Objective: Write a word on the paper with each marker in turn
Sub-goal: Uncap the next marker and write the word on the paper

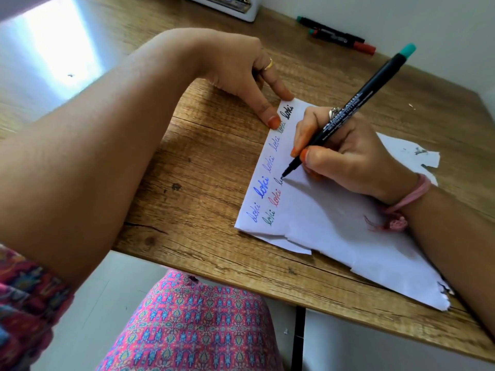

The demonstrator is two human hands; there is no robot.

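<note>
The left hand (249,76) presses straight fingers (270,119) on the far corner of the paper (321,218), which lies toward the table's (187,162) right edge, its torn end near the front edge. The right hand (348,153) pinches the teal-capped marker (348,108), tip on the second row's third word. If the left fingers lift, the paper could slide and smear the stroke; the right wrist may also drag wet ink.

The word "loki" is written repeatedly on the paper (308,218), in blue, black, green and red ink; "FABER-CASTELL" is printed on the marker (348,108) barrel; "UP" is partly seen on a box (241,6) at top centre.
</note>
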